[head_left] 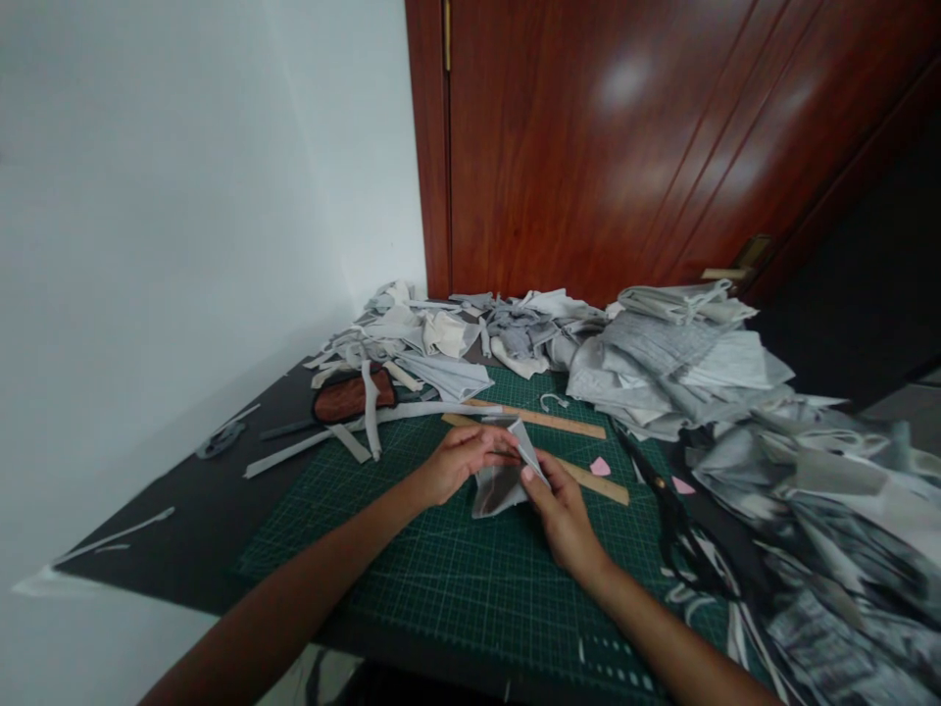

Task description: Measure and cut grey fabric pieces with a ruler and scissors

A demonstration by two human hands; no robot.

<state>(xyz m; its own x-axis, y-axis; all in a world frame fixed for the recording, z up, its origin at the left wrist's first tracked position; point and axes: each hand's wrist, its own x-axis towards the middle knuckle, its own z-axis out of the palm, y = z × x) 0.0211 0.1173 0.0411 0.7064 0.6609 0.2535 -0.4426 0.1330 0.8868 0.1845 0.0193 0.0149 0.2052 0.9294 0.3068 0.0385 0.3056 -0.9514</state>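
A small grey piece of fabric [492,495] with a folded edge is held above the green cutting mat [441,579]. My right hand [563,510] grips its right side, thumb on the front and fingers behind. My left hand [463,463] is at the upper left of the fabric, its fingers bent together near the fold; the fingertips are partly hidden there. Behind the fabric, two wooden rulers [566,424] lie across the mat. Two pink chips [601,467] rest to the right of my right hand.
Black-handled scissors [683,539] lie at the mat's right edge. Piled grey fabric [676,353] rises at the back right, with more heaped cloth [860,510] in front. Scraps [441,328] cover the back, near a brown pouch [353,396]. A wall [183,245] borders the left.
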